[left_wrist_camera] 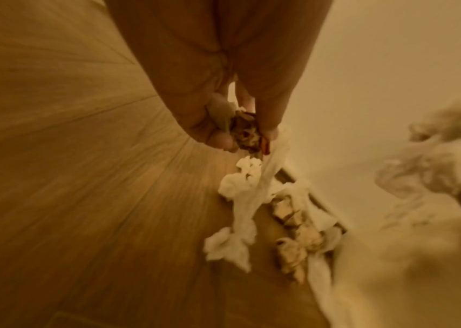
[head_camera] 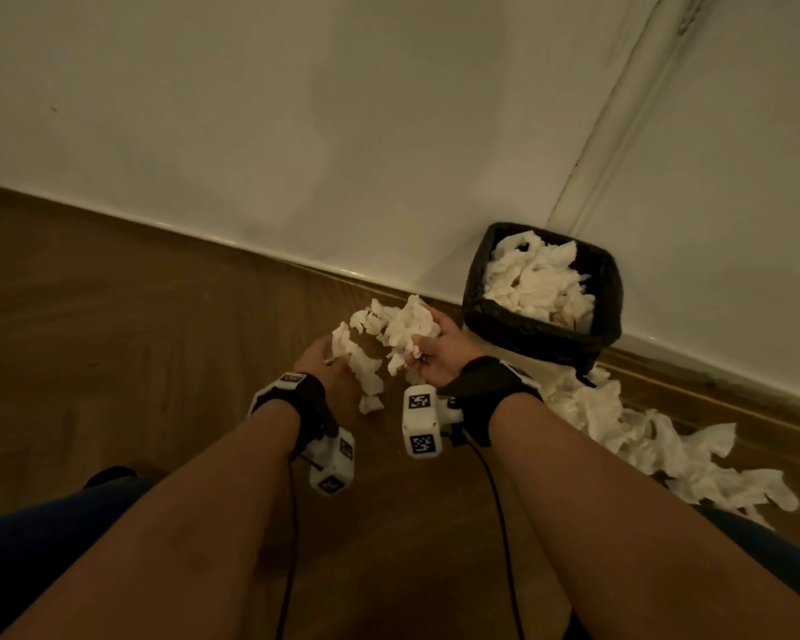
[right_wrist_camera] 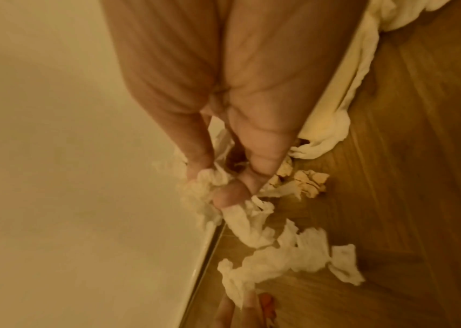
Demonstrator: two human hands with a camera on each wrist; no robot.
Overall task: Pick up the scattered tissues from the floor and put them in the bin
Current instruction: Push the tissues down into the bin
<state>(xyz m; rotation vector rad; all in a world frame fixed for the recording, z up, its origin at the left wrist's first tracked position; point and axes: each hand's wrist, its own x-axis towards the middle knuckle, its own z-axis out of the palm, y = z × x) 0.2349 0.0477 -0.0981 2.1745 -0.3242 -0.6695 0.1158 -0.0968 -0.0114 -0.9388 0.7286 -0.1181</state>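
Observation:
My left hand [head_camera: 325, 360] pinches a white tissue strip [head_camera: 359, 362] that hangs toward the wooden floor; the left wrist view shows the left hand [left_wrist_camera: 240, 133] with the same tissue strip [left_wrist_camera: 247, 199] trailing down. My right hand [head_camera: 430, 351] grips a crumpled tissue bundle [head_camera: 407, 327] just left of the black bin [head_camera: 474, 288]. In the right wrist view the right hand [right_wrist_camera: 223, 188] curls round the tissue bundle [right_wrist_camera: 207, 179]. The bin holds a heap of tissues [head_camera: 536, 281]. More tissues [head_camera: 656, 450] lie scattered on the floor at the right.
A white wall [head_camera: 296, 131] with a skirting edge runs behind the bin. Bare wooden floor [head_camera: 112, 316] spreads to the left. Loose tissues [right_wrist_camera: 288, 257] and crumpled beige scraps [right_wrist_camera: 310, 182] lie near the skirting. Cables hang from both wrist cameras.

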